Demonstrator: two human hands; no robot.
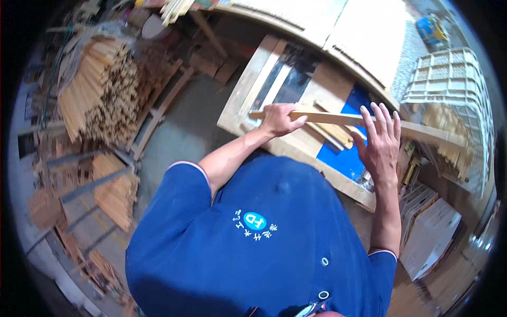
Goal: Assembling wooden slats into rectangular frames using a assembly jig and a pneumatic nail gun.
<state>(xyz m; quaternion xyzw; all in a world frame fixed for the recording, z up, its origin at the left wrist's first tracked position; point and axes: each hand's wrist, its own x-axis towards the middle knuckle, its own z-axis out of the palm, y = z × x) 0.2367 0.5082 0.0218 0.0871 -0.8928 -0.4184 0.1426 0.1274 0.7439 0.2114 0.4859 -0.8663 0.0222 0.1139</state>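
A long, thin wooden strip [335, 118] runs crosswise over the workbench [240, 105], from its left part out past its right side. My left hand [278, 120] is closed around the strip near its left end. Farther along, my right hand [381, 148] has its fingers stretched out and spread across the strip, not wrapped round it. Below the strip, between my hands, several short wooden pieces [331, 136] lie on the bench. Part of the bench top is a blue panel [340, 161]; my right hand hides some of the strip.
At right stands a white lattice crate [441, 68], with a bundle of wood strips [449, 113] beside it and stacked boards [430, 238] below. A large pile of wooden strips [97, 87] and another stack [113, 190] are at left. A pale tabletop [364, 31] adjoins the bench's far side.
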